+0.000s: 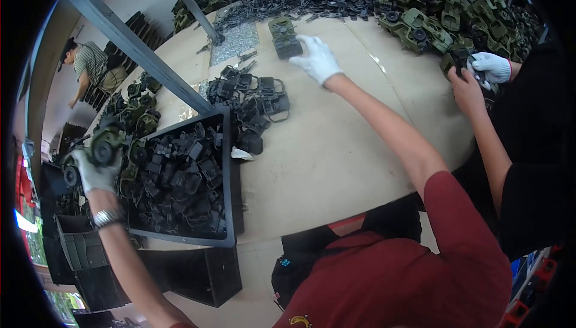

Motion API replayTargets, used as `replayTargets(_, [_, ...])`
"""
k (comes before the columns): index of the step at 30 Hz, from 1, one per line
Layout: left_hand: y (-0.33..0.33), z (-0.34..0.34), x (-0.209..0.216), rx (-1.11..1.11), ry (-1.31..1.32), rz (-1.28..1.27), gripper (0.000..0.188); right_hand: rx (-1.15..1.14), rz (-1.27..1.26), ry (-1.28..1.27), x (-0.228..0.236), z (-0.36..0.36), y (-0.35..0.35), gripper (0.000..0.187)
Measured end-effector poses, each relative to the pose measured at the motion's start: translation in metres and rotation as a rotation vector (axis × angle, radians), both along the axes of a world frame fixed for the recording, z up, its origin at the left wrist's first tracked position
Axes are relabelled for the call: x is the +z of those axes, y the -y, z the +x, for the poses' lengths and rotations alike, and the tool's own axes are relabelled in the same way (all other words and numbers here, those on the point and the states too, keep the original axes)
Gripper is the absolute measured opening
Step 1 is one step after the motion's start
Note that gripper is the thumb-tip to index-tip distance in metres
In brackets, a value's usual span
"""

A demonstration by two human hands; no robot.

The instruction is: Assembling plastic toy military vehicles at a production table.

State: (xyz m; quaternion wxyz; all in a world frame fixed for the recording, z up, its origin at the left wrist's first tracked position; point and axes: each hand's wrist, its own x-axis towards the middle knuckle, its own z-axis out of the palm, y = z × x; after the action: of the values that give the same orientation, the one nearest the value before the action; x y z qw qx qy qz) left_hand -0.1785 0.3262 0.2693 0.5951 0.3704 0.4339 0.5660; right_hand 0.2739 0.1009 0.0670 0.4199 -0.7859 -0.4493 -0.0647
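Note:
In my white-gloved left hand (96, 175), at the far left beyond the black bin, is a green toy jeep (107, 143) with black wheels, partly hidden by the fingers. My gloved right hand (317, 61) reaches over the table. Its thumb and fingers close about the near end of another green toy jeep (283, 33), which has a dark rear part. Left of that jeep lies a heap of black plastic frame parts (249, 100). The black bin (228, 178) between my arms is filled with small black plastic parts (180, 178).
A metal post (138, 49) slants across the left side. Dark small parts (300, 1) and piled green toy jeeps (450, 10) cover the far table. At right, a co-worker's hands (480, 76) handle a dark piece; another person (93, 67) bends at far left. A grey crate (81, 250) stands lower left.

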Motion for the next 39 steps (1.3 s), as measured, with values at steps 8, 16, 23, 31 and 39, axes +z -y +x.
replayTargets(8, [-0.039,0.003,-0.018,-0.123,-0.06,0.164,0.07,-0.159,-0.454,0.212,0.019,0.039,-0.111,0.068])
replayTargets(16, [0.224,0.053,-0.089,-0.622,-0.417,0.416,0.041,-0.172,-0.395,0.201,0.007,0.034,-0.069,0.034])
replayTargets(23, [0.277,0.095,-0.149,-0.576,-0.913,1.065,0.095,0.109,0.243,-0.544,0.019,-0.041,0.051,0.029])
replayTargets(31, [0.293,0.112,-0.178,-0.257,-0.993,1.467,0.072,0.488,0.217,-1.857,0.045,-0.18,0.195,0.059])
replayTargets(39, [0.311,0.047,-0.219,-0.476,0.018,0.209,0.05,0.371,-0.157,-0.393,0.001,-0.099,0.128,0.055])
